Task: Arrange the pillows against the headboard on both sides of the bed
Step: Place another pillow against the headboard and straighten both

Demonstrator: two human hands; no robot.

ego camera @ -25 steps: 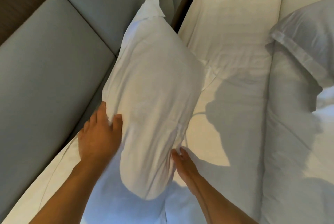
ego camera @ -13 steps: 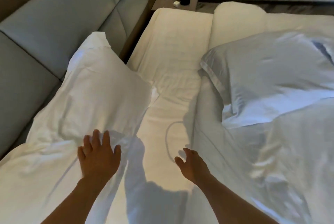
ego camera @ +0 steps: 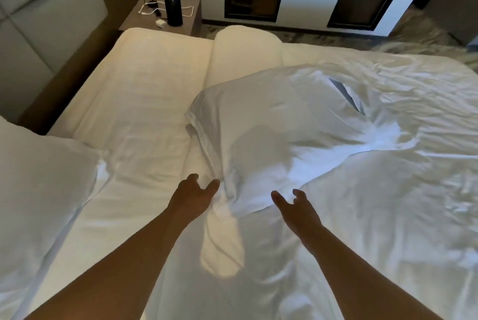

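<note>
Both hands are open and empty: the left hand sits at the near corner of the second pillow, contact uncertain, and the right hand hovers just beside that same corner. This pillow lies flat mid-bed on the rumpled duvet, away from the headboard. The first pillow lies at far left near the headboard; beyond, a nightstand carries a dark cylinder.

We see dim warm light, a bright patch on the sheet, soft arm shadows, blurred right edge, wide-angle bending
</note>
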